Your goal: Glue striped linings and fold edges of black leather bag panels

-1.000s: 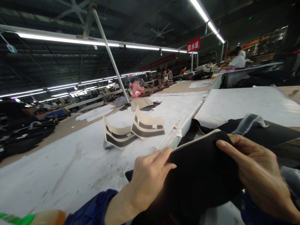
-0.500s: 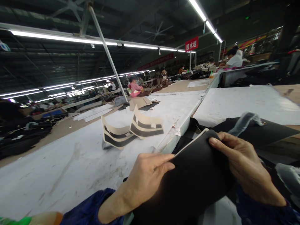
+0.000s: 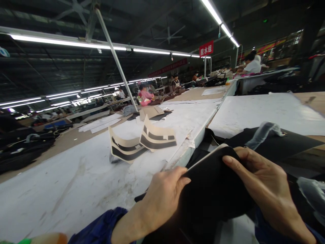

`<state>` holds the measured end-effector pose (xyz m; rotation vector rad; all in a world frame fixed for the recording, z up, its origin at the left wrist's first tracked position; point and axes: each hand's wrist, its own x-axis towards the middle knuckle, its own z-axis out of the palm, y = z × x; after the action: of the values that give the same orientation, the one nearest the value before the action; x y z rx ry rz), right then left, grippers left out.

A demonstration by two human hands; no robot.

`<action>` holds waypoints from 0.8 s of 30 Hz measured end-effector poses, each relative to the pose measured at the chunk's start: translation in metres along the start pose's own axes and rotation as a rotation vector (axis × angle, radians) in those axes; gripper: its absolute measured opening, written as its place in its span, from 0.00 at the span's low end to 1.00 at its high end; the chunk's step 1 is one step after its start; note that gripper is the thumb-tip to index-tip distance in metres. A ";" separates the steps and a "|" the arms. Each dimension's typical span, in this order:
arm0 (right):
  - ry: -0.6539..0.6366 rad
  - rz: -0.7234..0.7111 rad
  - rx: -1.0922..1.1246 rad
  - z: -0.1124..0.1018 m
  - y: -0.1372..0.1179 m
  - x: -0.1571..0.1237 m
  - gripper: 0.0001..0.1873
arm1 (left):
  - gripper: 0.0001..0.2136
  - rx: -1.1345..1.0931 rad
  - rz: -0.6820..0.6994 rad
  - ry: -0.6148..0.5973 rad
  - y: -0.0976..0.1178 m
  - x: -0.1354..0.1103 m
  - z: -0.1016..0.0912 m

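Note:
A black sheet of material (image 3: pixel 210 189) with a pale edge along its top is held up between both hands at the table's front edge. My left hand (image 3: pixel 162 196) pinches its upper left edge, thumb on the near side. At the upper right corner, my right hand (image 3: pixel 261 179) is closed on the sheet, with the thumb in front and the other fingers behind. Both hands come out of dark blue sleeves. Two curved cream pieces with black strips (image 3: pixel 157 137) rest on the table ahead of my left hand.
White sheets cover the long table (image 3: pixel 76 189). Right of my right hand lies a larger black piece (image 3: pixel 286 144) with a plastic-wrapped handle (image 3: pixel 265 134). A slanted metal post (image 3: pixel 116 61) rises behind the cream pieces. A bottle (image 3: pixel 43 238) stands at the lower left. Several people work farther back.
Both hands keep their hold on the black sheet. Its upper right corner sits slightly lower, and my right hand has shifted a little down with it.

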<state>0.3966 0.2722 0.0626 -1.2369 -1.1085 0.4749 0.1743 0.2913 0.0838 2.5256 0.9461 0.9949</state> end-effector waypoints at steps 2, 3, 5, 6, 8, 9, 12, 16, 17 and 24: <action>-0.042 -0.067 0.009 0.005 -0.001 -0.005 0.17 | 0.12 0.066 0.034 0.027 0.001 -0.003 0.004; -0.062 -0.100 0.017 0.007 -0.001 -0.006 0.16 | 0.14 0.097 0.055 0.043 0.002 -0.005 0.006; -0.098 -0.132 0.027 0.011 -0.001 -0.008 0.17 | 0.18 0.150 0.090 0.073 0.003 -0.007 0.008; -0.115 -0.130 0.028 0.013 -0.001 -0.008 0.17 | 0.19 0.171 0.105 0.083 0.003 -0.007 0.009; -0.134 -0.117 0.029 0.014 -0.001 -0.007 0.18 | 0.20 0.208 0.127 0.097 0.003 -0.008 0.011; -0.137 -0.115 0.027 0.014 -0.001 -0.007 0.18 | 0.21 0.220 0.133 0.100 0.002 -0.007 0.011; -0.128 -0.180 0.006 0.013 -0.001 -0.008 0.16 | 0.19 0.224 0.134 0.111 0.000 -0.006 0.012; -0.045 -0.376 -0.116 0.015 0.000 -0.011 0.12 | 0.12 0.151 0.098 0.089 -0.002 -0.007 0.012; -0.024 -0.399 -0.139 0.015 0.001 -0.011 0.11 | 0.12 0.136 0.098 0.084 -0.002 -0.008 0.011; -0.250 -0.024 0.042 0.018 0.008 -0.002 0.18 | 0.12 0.059 0.158 0.025 0.003 -0.007 0.003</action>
<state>0.3827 0.2823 0.0537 -1.1473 -1.3159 0.6445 0.1739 0.2844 0.0796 2.6780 0.8033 1.0603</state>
